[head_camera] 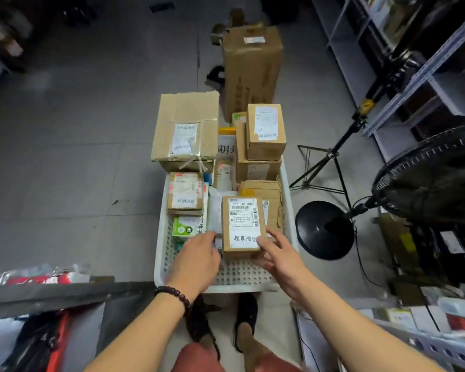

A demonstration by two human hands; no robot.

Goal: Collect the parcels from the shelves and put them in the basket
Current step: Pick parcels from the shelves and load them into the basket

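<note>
Parcel point(242, 224) label: "530-03 885", "超期滞留" at btm.
</note>
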